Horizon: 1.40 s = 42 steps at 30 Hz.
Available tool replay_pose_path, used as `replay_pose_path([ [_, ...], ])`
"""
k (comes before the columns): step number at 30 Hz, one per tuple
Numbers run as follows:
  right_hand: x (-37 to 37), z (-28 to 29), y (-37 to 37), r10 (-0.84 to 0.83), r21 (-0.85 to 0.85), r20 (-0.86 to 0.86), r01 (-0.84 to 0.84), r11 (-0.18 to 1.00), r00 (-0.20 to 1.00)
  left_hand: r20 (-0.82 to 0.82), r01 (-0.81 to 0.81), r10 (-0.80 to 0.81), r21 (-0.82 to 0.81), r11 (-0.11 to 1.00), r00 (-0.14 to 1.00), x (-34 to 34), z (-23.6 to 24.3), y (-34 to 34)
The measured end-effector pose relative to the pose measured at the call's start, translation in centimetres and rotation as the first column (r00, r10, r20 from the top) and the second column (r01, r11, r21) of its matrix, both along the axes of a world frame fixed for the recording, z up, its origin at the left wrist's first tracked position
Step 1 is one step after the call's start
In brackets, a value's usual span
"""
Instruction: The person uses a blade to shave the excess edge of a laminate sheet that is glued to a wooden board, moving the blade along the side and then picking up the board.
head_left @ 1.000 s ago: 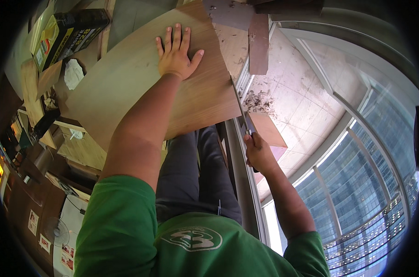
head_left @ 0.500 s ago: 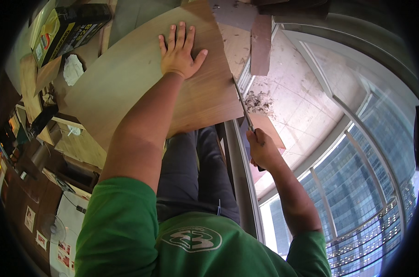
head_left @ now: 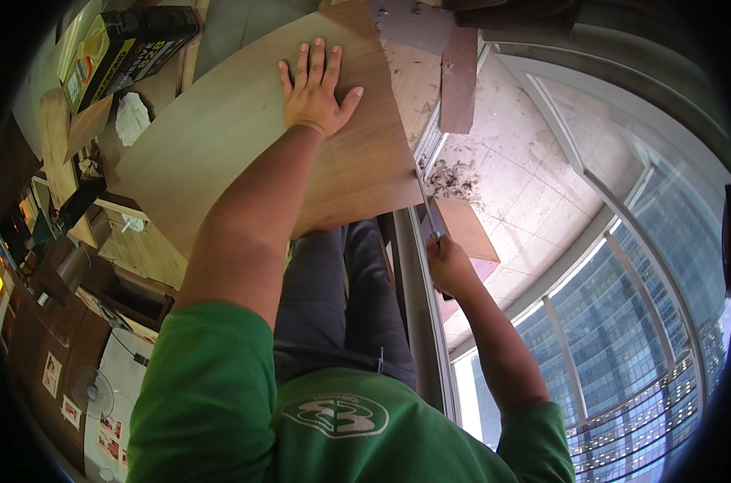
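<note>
My left hand lies flat, fingers spread, on a large brown wooden board that rests in front of me. My right hand is closed around the handle of a thin-bladed tool whose blade runs along the board's right edge. Wood shavings lie just beyond that edge on the pale tiled floor. A smaller wooden panel sits under the tool, partly hidden by my right hand.
A dark cardboard box and a crumpled white cloth lie at the upper left among wood offcuts. A narrow brown plank stands beyond the board. A metal window frame and tall glass panes run along the right.
My right hand has slid the tool a little further along the board's right edge. My left hand stays pressed flat on the board.
</note>
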State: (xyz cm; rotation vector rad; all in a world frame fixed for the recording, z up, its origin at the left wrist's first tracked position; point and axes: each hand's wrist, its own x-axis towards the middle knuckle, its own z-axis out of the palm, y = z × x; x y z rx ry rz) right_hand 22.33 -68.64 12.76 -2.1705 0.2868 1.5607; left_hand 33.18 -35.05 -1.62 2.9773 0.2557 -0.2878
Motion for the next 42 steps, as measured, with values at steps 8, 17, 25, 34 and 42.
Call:
replay_pose_path([
  [8, 2.8, 2.0, 0.8, -0.112, 0.012, -0.145, 0.115, 0.993, 0.983, 0.036, 0.010, -0.009, -0.015, 1.000, 0.999, -0.1, -0.3, 0.9],
  [17, 0.7, 1.8, 0.2, -0.071, 0.037, 0.044, 0.069, 0.997, 0.997, 0.126, -0.128, 0.121, 0.044, 0.991, 0.985, -1.6, -1.1, 5.5],
  [25, 1.7, 3.6, 1.0, -0.122, -0.082, -0.105, 0.114, 0.990, 0.987, 0.045, -0.134, 0.133, 0.038, 0.990, 0.990, -1.8, -1.1, 5.7],
  [34, 0.5, -2.1, 1.3, 0.053, -0.052, 0.052, -0.050, 0.997, 0.997, 0.032, -0.145, 0.145, 0.025, 0.989, 0.989, -1.4, -0.3, 5.8],
  [42, 1.4, 2.3, 1.0, -0.038, 0.000, 0.039, 0.038, 0.999, 0.999, 0.041, -0.151, 0.148, 0.065, 0.986, 0.988, -2.1, -0.7, 6.0],
])
